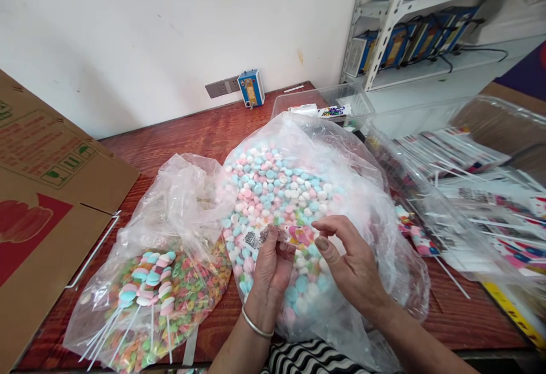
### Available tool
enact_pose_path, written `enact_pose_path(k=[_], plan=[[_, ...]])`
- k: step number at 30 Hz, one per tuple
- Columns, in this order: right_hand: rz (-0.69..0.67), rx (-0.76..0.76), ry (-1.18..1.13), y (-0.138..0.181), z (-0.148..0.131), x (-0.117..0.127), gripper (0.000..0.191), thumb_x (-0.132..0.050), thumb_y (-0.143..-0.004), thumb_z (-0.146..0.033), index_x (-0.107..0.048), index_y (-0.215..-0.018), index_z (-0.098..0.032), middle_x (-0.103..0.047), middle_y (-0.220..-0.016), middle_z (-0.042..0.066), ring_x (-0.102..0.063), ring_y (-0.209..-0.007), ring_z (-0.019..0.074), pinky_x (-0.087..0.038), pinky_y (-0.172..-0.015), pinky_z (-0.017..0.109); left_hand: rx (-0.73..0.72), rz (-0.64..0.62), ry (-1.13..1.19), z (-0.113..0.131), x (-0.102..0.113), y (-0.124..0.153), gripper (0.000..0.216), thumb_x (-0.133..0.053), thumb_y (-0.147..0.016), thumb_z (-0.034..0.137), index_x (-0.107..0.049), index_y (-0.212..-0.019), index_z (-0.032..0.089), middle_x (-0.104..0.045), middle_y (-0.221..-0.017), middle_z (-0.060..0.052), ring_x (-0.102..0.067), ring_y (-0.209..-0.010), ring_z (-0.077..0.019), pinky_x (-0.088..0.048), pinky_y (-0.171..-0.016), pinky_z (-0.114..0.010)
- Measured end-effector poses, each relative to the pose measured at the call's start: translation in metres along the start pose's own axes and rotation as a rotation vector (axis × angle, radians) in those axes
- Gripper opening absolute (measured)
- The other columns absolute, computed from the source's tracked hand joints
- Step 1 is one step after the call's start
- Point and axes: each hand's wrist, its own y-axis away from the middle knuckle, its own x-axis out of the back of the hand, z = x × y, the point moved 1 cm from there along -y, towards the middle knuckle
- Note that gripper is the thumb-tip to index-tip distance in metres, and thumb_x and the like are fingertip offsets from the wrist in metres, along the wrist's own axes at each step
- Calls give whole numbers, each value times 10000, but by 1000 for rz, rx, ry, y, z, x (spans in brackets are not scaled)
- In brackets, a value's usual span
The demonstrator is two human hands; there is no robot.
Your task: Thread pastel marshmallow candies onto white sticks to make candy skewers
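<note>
My left hand (273, 263), a bracelet on its wrist, pinches a small clear printed wrapper (252, 238) between thumb and fingers. Beside it on the right, my right hand (352, 268) is held with thumb and fingers apart, and nothing shows between them. Both hands are over a large clear plastic bag full of pink, white and blue marshmallows (273, 183). To the left lies another bag, holding colourful ring-shaped candies (196, 266). Several marshmallow skewers (149, 280) on white sticks rest on top of that bag.
A cardboard box (55, 192) stands at the left. Clear plastic bins (443, 214) with packaged sticks and printed wrappers are at the right. A small blue device (251, 88) sits by the wall socket (222, 86). Metal shelving (386, 27) holds similar devices.
</note>
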Motion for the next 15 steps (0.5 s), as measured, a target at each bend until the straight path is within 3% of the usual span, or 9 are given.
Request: enact_pose_path(k=[5,10,15], plan=[[-97,86,46,4,-1,-10,147,-572,-926,-277,-638,-1038,-207,-577,-1122,98,-562,-1068,229,-466,-902,365,-56,31,-56,-2,-4,4,325,-890,-580,238,-601,-695,146,-567,-610,57,-482,-482,-27,-407,-452,-134],[-112,86,125,3,4,-19,100,-568,-928,-256,-635,-984,-207,-642,-1087,96,-596,-1037,235,-478,-891,383,-99,-9,-108,-4,-3,6,342,-899,-536,184,-597,-689,134,-558,-626,58,-467,-485,-18,-372,-446,-121],[-94,143,197,2,1,-21,76,-574,-917,-248,-630,-944,-205,-669,-996,80,-615,-942,227,-484,-831,381,4,-25,-131,-4,0,7,374,-900,-557,250,-638,-786,114,-519,-595,60,-445,-476,-20,-361,-441,-125]])
